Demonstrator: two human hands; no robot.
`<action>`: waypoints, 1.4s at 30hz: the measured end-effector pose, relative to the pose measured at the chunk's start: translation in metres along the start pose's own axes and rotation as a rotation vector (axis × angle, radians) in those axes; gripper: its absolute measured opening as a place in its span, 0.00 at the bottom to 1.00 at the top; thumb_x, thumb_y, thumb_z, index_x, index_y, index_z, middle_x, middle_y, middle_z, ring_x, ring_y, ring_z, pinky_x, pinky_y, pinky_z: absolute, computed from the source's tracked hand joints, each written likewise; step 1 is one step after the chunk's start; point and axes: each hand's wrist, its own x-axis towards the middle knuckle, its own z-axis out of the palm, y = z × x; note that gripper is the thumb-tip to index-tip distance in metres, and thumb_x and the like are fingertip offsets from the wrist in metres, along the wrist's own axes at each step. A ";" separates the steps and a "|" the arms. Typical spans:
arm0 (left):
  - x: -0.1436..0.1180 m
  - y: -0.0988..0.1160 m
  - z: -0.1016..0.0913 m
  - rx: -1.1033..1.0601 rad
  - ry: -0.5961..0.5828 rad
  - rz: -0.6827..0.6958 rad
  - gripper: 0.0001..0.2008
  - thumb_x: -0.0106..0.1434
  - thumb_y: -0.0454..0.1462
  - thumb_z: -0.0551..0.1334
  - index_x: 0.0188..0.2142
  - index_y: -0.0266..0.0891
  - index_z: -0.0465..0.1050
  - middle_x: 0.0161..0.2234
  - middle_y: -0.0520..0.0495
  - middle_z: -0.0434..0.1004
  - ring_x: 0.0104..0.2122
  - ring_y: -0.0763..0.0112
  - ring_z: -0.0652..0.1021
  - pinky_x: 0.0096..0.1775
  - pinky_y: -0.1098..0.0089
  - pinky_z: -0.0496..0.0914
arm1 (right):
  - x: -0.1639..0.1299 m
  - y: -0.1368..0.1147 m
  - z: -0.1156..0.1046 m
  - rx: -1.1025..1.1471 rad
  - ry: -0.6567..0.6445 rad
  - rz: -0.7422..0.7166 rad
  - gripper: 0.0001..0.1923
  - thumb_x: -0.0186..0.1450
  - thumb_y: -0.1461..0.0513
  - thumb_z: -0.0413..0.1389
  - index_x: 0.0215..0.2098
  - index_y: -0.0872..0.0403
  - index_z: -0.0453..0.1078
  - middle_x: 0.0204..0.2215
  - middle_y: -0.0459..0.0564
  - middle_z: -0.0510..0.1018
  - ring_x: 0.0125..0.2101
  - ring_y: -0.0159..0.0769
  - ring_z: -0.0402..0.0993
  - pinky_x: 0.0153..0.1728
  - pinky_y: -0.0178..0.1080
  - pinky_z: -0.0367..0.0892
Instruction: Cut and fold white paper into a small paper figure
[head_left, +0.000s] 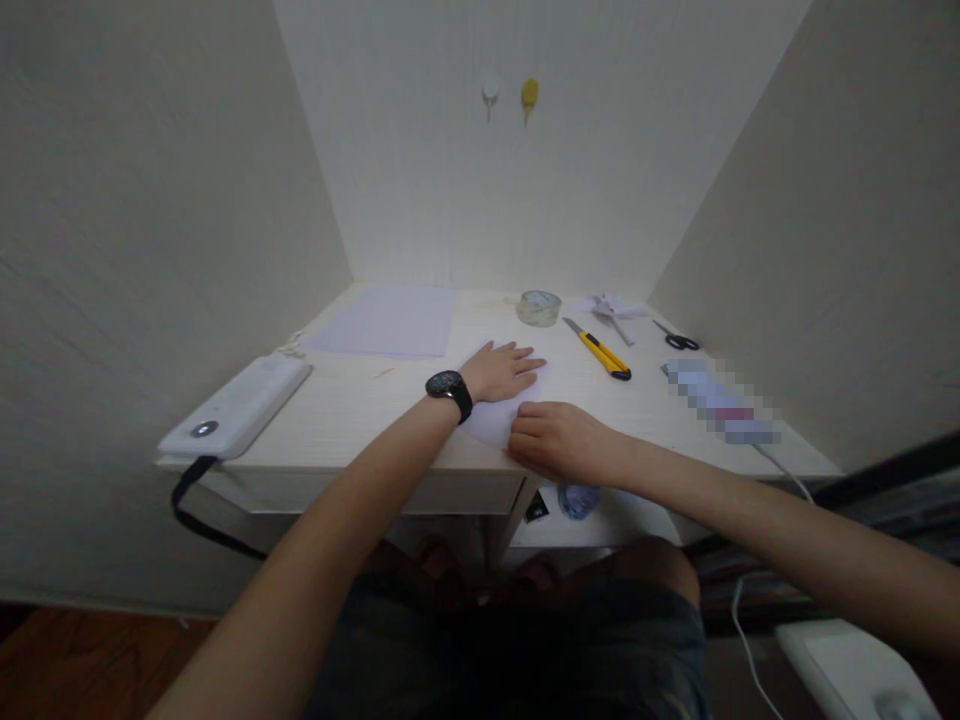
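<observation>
A white sheet of paper (491,422) lies near the front edge of the white desk (337,410). My left hand (504,371), with a black watch at the wrist, rests flat on this paper with its fingers spread. Curled fingers of my right hand (559,440) are at the paper's right front edge. Whether they pinch the paper or only press on it is hidden. Beyond my hands, a yellow utility knife (600,352) lies with its blade out. A roll of clear tape (538,309) is at the back.
More white paper (390,320) lies back left. A folded paper pinwheel (609,308) and black scissors (681,342) are back right. A blurred-out phone-like object (720,402) with a cable lies on the right. A white power bank (240,405) is at left. Walls enclose the desk.
</observation>
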 end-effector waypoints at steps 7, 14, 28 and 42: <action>0.001 -0.004 0.003 -0.008 -0.006 0.000 0.28 0.73 0.47 0.40 0.68 0.46 0.54 0.70 0.49 0.50 0.68 0.56 0.53 0.64 0.47 0.48 | -0.010 0.024 0.010 0.108 0.118 0.197 0.14 0.72 0.60 0.48 0.31 0.56 0.70 0.29 0.52 0.74 0.32 0.38 0.67 0.36 0.39 0.60; 0.001 -0.001 0.003 0.003 -0.013 -0.011 0.28 0.73 0.46 0.40 0.69 0.42 0.52 0.70 0.46 0.50 0.68 0.55 0.53 0.65 0.47 0.47 | -0.019 0.072 0.016 -0.090 0.017 0.239 0.13 0.72 0.62 0.49 0.34 0.57 0.73 0.31 0.55 0.78 0.37 0.41 0.69 0.39 0.40 0.61; -0.003 0.001 -0.004 -0.003 -0.043 -0.024 0.28 0.73 0.47 0.39 0.69 0.46 0.51 0.71 0.50 0.48 0.69 0.54 0.53 0.65 0.43 0.46 | -0.024 0.116 0.022 -0.171 -0.149 0.448 0.13 0.71 0.64 0.48 0.38 0.59 0.74 0.35 0.57 0.79 0.38 0.40 0.71 0.41 0.40 0.59; 0.000 0.000 -0.001 -0.005 -0.023 -0.026 0.28 0.73 0.47 0.40 0.69 0.48 0.52 0.71 0.51 0.48 0.69 0.56 0.52 0.65 0.46 0.46 | 0.004 -0.003 -0.004 -0.094 -0.084 -0.079 0.11 0.72 0.66 0.48 0.35 0.55 0.71 0.30 0.50 0.75 0.34 0.38 0.66 0.33 0.39 0.58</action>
